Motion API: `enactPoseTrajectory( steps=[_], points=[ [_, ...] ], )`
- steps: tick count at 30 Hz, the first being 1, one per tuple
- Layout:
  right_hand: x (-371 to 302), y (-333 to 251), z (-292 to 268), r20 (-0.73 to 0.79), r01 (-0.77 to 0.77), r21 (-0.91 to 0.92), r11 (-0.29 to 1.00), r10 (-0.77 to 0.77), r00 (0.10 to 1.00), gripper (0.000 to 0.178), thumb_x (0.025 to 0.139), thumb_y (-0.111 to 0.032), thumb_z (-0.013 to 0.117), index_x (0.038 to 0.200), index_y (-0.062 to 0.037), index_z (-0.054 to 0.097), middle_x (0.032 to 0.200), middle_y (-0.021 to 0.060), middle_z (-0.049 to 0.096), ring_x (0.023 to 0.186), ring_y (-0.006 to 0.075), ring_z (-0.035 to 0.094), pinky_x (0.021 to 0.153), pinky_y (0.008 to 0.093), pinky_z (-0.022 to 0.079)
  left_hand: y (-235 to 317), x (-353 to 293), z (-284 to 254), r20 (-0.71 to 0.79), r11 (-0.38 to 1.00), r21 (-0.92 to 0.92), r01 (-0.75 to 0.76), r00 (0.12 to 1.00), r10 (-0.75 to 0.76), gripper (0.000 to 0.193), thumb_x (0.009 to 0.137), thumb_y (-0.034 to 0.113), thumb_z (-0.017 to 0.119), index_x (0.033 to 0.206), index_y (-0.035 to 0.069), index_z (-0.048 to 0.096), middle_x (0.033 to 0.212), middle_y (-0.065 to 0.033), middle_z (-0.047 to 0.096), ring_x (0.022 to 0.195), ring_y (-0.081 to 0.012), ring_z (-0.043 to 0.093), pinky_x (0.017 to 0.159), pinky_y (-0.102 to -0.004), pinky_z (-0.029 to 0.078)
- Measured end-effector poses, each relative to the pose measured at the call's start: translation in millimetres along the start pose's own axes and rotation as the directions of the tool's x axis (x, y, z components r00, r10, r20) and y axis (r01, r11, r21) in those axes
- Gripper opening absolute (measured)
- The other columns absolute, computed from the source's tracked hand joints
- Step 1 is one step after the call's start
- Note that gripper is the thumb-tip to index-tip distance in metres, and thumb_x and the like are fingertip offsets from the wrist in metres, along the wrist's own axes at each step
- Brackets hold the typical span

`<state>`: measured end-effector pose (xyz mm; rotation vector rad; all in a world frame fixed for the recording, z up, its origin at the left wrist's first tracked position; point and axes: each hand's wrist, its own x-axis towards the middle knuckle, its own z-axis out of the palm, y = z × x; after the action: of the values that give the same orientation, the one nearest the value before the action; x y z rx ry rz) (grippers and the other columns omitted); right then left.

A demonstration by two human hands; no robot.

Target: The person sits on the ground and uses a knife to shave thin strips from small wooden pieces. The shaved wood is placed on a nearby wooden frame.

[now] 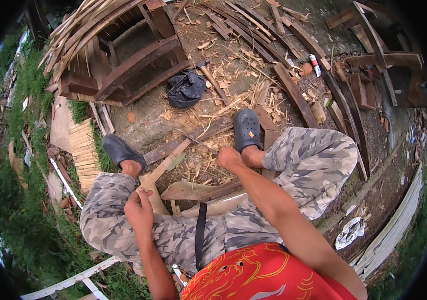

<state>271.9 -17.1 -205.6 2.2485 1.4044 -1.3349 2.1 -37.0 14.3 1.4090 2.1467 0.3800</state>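
Observation:
I sit on the ground in camouflage trousers and black clogs. My left hand [140,210] is closed around the near end of a pale wooden slat [166,165], which slants up and to the right between my feet. My right hand [228,158], beside my right clog [246,129], is closed on a thin dark blade [198,142]. The blade reaches left and lies across the slat's far end. Wood shavings [201,167] are scattered under both hands.
A hammer [209,76] and a black bag [185,89] lie ahead of me. A wooden frame [128,60] stands at the upper left, with curved planks [297,95] to the right. Grass [28,200] borders the left, and a corrugated sheet [396,227] and a white rag [351,232] lie at the lower right.

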Motion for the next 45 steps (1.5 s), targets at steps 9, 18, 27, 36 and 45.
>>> enactPoseTrajectory(
  steps=[9,18,27,36,45],
  points=[
    [-65,-65,18,0.081,0.427,0.268,0.863,-0.462,0.883,0.028,0.080,-0.025,0.061,0.085,0.0012,0.068,0.075,0.0268,0.067,0.077,0.0431,0.068,0.074,0.0497,0.054,-15,2,7,0.009,0.990,-0.130,0.048,0.999,-0.047,0.043,0.098,0.027,0.054,0.074,-0.007,0.067,0.057,-0.0064,0.061,0.049,-0.0082,0.040,0.049,-0.0333,0.034],
    [-56,-67,4,0.059,0.363,0.213,0.907,-0.383,0.922,0.031,0.080,-0.025,0.063,0.095,0.0002,0.072,0.089,0.0302,0.069,0.089,0.0433,0.069,0.082,0.0501,0.055,1,0,7,0.055,0.988,-0.135,0.077,0.996,-0.070,0.037,0.100,0.025,0.055,0.088,-0.005,0.073,0.055,-0.0040,0.055,0.050,-0.0084,0.043,0.050,-0.0309,0.035],
    [-43,-50,19,0.041,0.404,0.273,0.873,-0.430,0.902,0.036,0.082,-0.029,0.064,0.102,-0.0004,0.072,0.091,0.0301,0.068,0.091,0.0458,0.067,0.086,0.0507,0.053,22,3,5,0.048,0.996,-0.052,-0.069,0.996,0.071,0.036,0.099,0.023,0.055,0.087,-0.008,0.071,0.063,-0.0108,0.064,0.053,-0.0147,0.055,0.052,-0.0329,0.041],
    [-10,-12,52,0.081,0.281,0.349,0.894,-0.328,0.941,0.030,0.077,-0.023,0.061,0.087,0.0039,0.069,0.083,0.0294,0.068,0.083,0.0443,0.068,0.078,0.0496,0.053,15,8,6,0.003,0.991,-0.106,0.078,0.997,-0.078,0.040,0.096,0.025,0.056,0.079,-0.006,0.073,0.058,-0.0138,0.065,0.046,-0.0164,0.053,0.052,-0.0347,0.041],
    [-7,-14,48,0.035,0.307,0.303,0.902,-0.332,0.943,0.033,0.081,-0.027,0.062,0.095,0.0015,0.070,0.085,0.0290,0.068,0.088,0.0436,0.068,0.081,0.0486,0.053,-5,16,11,0.095,0.928,-0.298,0.223,0.974,-0.204,0.039,0.092,0.022,0.053,0.081,-0.011,0.071,0.069,-0.0119,0.073,0.056,-0.0120,0.058,0.059,-0.0309,0.047]
  ],
)
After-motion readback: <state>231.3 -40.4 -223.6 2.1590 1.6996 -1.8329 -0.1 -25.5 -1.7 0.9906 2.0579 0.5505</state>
